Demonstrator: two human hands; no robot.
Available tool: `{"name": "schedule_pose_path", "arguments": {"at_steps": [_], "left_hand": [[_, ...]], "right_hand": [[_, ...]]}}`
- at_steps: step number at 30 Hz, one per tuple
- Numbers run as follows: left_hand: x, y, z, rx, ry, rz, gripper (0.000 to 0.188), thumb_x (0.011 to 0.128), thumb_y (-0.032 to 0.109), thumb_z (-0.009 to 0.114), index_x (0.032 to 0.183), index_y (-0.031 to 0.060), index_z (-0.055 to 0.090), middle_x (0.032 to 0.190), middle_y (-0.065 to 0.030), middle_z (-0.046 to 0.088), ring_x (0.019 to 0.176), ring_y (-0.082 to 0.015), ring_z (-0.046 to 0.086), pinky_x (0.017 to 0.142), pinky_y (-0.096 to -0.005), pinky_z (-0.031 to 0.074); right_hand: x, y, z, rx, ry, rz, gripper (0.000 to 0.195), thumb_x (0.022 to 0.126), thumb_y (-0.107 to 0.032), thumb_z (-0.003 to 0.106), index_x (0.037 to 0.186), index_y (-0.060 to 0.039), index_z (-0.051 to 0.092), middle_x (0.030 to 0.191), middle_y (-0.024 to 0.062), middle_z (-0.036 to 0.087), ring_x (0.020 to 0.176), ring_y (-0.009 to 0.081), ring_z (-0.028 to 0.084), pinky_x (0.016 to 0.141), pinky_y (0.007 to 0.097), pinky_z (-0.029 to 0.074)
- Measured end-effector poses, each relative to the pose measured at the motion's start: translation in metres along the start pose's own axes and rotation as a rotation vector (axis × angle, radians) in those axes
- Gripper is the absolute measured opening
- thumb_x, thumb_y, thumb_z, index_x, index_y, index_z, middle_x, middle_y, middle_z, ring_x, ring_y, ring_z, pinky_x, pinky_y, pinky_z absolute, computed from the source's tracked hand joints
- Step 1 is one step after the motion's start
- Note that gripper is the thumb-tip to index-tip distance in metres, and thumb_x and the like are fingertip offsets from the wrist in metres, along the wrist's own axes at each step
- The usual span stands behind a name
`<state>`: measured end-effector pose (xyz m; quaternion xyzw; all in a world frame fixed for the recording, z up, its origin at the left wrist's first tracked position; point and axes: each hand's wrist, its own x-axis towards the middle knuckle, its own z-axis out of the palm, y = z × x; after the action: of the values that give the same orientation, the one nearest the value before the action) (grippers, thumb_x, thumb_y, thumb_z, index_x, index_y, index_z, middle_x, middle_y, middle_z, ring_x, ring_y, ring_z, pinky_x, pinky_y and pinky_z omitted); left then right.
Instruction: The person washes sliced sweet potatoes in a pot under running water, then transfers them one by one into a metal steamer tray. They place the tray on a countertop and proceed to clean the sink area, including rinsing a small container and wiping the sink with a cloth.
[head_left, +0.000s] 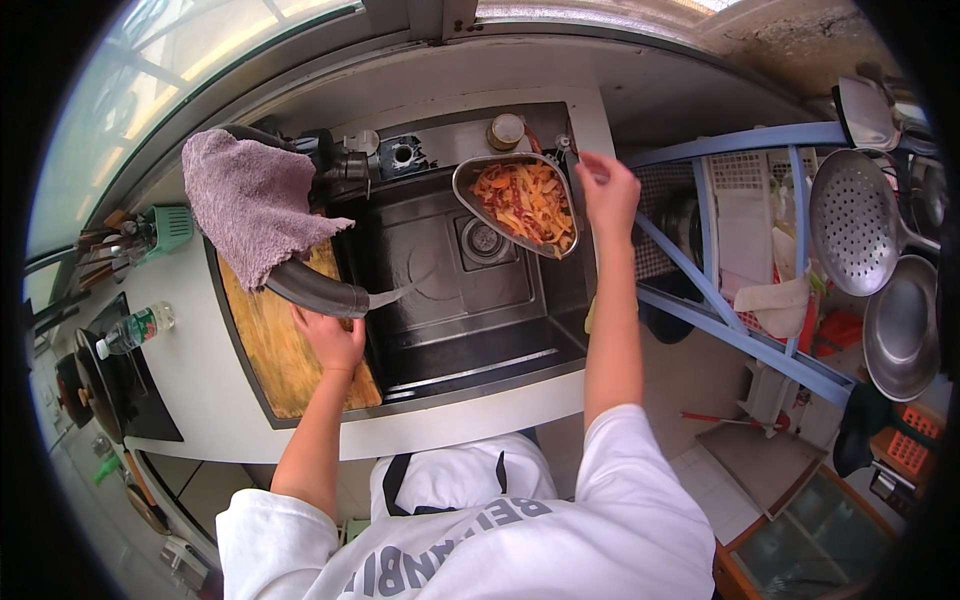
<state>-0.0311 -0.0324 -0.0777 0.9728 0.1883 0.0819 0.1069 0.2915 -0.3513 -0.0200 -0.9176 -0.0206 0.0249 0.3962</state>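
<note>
My left hand (331, 341) is at the dark faucet spout (319, 289), above the wooden cutting board (292, 360); the spout hides its fingertips. Water runs from the spout into the steel sink (420, 277). A mauve cloth (251, 199) drapes over the faucet. My right hand (611, 195) is raised at the sink's right edge, fingers bent, near a small knob (562, 141); whether it pinches anything is unclear. Just left of it, a triangular metal strainer basket (463, 193) holds orange and red peelings (521, 202). The sink drain (482, 238) lies beside it.
A jar (505, 132) stands behind the basket. On the left counter are a plastic bottle (136, 330) and a green utensil basket (171, 226), with a black cooktop (139, 382) beyond. A blue metal rack (750, 150) and a hanging skimmer (853, 221) are at the right.
</note>
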Motion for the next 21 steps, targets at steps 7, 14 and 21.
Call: {"name": "schedule_pose_path", "arguments": {"at_steps": [7, 14, 21], "left_hand": [[0.007, 0.008, -0.005, -0.072, 0.003, -0.036, 0.073, 0.078, 0.014, 0.066, 0.146, 0.0044, 0.043, 0.155, -0.0192, 0.036, 0.143, -0.0417, 0.030, 0.115, -0.0533, 0.022], [0.005, 0.008, -0.009, -0.071, -0.016, -0.094, 0.075, 0.075, 0.010, 0.067, 0.145, 0.0031, 0.043, 0.154, -0.0192, 0.036, 0.144, -0.0423, 0.030, 0.117, -0.0517, 0.024], [0.012, 0.011, -0.008, -0.131, -0.012, -0.051, 0.075, 0.075, 0.010, 0.067, 0.145, 0.0029, 0.043, 0.155, -0.0180, 0.035, 0.145, -0.0421, 0.029, 0.117, -0.0514, 0.024]], "right_hand": [[0.054, 0.030, 0.006, -0.325, -0.048, -0.260, 0.018, 0.081, -0.015, 0.076, 0.095, -0.0030, 0.074, 0.080, 0.0115, 0.069, 0.075, 0.0290, 0.069, 0.072, 0.0371, 0.054], [-0.018, -0.005, -0.005, 0.061, -0.314, -0.054, 0.026, 0.080, -0.020, 0.080, 0.097, -0.0006, 0.074, 0.087, 0.0130, 0.073, 0.078, 0.0206, 0.071, 0.072, 0.0313, 0.054], [0.052, -0.022, 0.030, -0.281, -0.088, -0.156, 0.027, 0.078, -0.030, 0.077, 0.094, -0.0090, 0.076, 0.088, 0.0098, 0.074, 0.081, 0.0281, 0.070, 0.074, 0.0374, 0.055]]}}
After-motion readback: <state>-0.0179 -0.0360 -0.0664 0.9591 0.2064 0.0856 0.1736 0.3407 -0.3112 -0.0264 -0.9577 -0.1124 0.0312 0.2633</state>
